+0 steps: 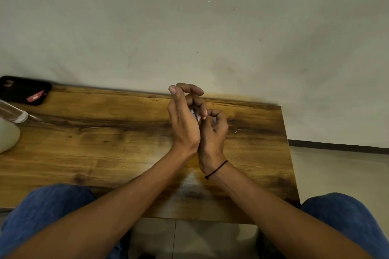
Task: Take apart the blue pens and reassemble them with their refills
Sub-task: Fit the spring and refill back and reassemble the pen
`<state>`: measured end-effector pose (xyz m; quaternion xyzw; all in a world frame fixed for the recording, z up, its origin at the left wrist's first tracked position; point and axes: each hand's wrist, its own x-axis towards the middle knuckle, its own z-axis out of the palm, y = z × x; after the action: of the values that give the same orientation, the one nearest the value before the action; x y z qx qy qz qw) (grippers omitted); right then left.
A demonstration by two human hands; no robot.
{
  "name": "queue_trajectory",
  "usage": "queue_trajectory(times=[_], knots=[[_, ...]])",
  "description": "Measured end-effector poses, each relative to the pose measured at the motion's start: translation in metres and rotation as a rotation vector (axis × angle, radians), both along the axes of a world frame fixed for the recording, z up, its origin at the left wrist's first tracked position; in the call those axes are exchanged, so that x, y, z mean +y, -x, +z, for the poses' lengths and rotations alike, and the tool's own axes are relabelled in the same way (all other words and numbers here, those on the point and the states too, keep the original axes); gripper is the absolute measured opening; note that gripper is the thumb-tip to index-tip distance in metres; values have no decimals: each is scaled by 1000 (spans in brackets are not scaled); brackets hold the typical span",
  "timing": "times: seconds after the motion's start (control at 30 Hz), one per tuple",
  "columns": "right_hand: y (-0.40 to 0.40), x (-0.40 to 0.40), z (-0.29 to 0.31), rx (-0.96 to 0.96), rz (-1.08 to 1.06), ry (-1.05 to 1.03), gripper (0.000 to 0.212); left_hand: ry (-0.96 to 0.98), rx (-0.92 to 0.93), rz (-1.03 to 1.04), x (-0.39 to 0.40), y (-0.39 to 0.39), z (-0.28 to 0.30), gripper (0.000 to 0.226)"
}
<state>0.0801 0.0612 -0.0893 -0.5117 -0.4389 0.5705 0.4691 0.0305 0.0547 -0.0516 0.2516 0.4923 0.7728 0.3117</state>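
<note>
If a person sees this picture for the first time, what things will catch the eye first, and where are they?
First, the two hands meeting above the middle of the wooden table: the left hand and the right hand close around a small blue pen part, mostly hidden between the fingers. Next, the black phone at the far left corner. A thin black band circles the right wrist.

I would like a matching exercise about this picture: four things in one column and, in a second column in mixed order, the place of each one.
Things:
1. black phone
2. black wrist string
3. blue pen part
4. white rounded object

Places:
a. between the two hands
b. far left corner of the wooden table
c. left edge of the picture, nearer than the phone
d. around the right wrist

Pairs: 1-b, 2-d, 3-a, 4-c
</note>
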Motion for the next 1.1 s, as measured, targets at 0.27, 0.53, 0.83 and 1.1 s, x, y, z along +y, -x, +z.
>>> queue_trajectory(times=[0.27,0.53,0.83,1.1], knots=[[-3,24,8,138,-24,169,7,56,176,-166,0,6,-5,59],[-11,39,20,262,-57,254,28,133,509,-209,2,12,-12,24],[-14,45,13,170,-28,236,7,110,518,-201,7,25,-10,11],[-19,61,12,19,-69,173,1,98,487,-161,11,38,-14,7]])
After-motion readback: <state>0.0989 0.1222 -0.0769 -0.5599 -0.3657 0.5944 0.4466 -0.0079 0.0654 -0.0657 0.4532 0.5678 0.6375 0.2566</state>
